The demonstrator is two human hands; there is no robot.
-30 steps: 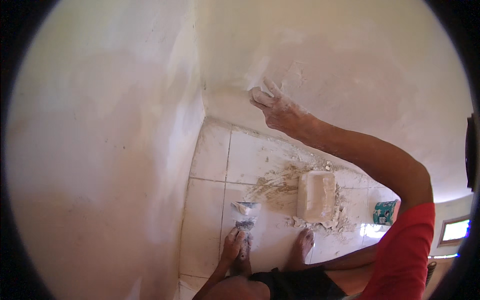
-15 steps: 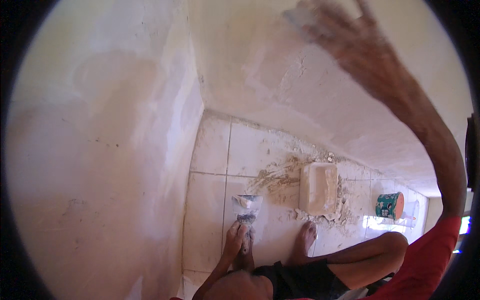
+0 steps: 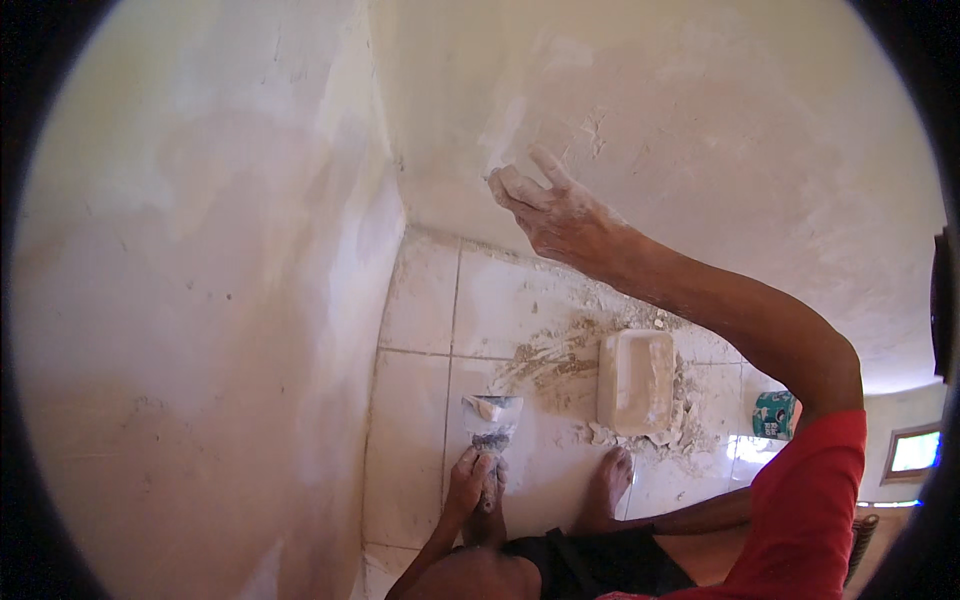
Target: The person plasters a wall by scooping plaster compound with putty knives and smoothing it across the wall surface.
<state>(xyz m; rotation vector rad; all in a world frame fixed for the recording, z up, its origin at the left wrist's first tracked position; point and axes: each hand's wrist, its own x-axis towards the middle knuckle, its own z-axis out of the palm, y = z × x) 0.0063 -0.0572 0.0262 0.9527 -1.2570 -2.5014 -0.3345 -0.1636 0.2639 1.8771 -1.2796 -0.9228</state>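
Observation:
My left hand [image 3: 468, 478] is wrapped round the handle of a wide putty knife [image 3: 492, 420], held low above the tiled floor. A lump of white putty [image 3: 486, 408] lies on its blade. My right arm reaches across to the wall [image 3: 700, 150], and my right hand [image 3: 550, 210], dusted white, is at its lower part near the corner. Its fingers are curled together toward the surface; whatever they grip is hidden behind them. A fresh pale streak [image 3: 505, 130] shows on the wall just above the fingertips.
A putty-smeared rectangular tub [image 3: 637, 382] stands on the floor tiles [image 3: 405, 400], with crumbs and smears around it. Farther right is a green bucket [image 3: 773, 414], partly behind my sleeve. A second wall [image 3: 200, 300] rises close on the left. My bare foot [image 3: 608, 480] is near the tub.
My right hand has swept down and left along the wall, from the top of the view to near the corner. My left hand and the putty knife have stayed nearly still.

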